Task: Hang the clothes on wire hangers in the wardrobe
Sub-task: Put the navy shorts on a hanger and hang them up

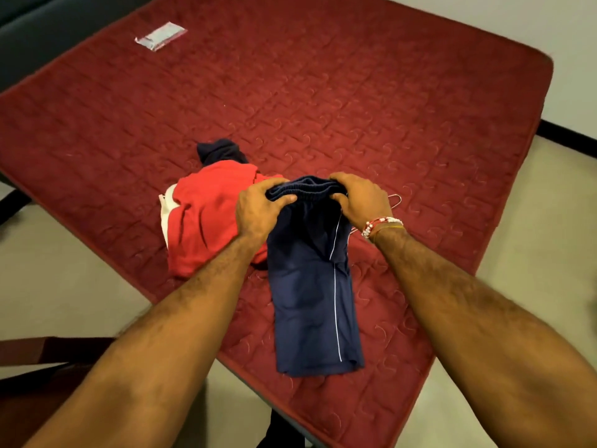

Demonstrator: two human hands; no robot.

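The left forearm (168, 318) and the right forearm (468, 302) are seen bare, covered with dark hair. The wrist of the right hand (361, 198) is circled by a bracelet of red and white beads (371, 226), with a thin yellow thread (392, 227) tied just beside it.

Wire hanger (395, 198) mostly hidden behind right hand (358, 197), packet (160, 36) print too small to read

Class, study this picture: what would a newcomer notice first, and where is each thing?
The navy shorts fill the centre, waistband held by the left grip and right grip over a dark red mattress. A bright red garment lies crumpled just left of them. A clear plastic packet lies at the mattress's far upper left.
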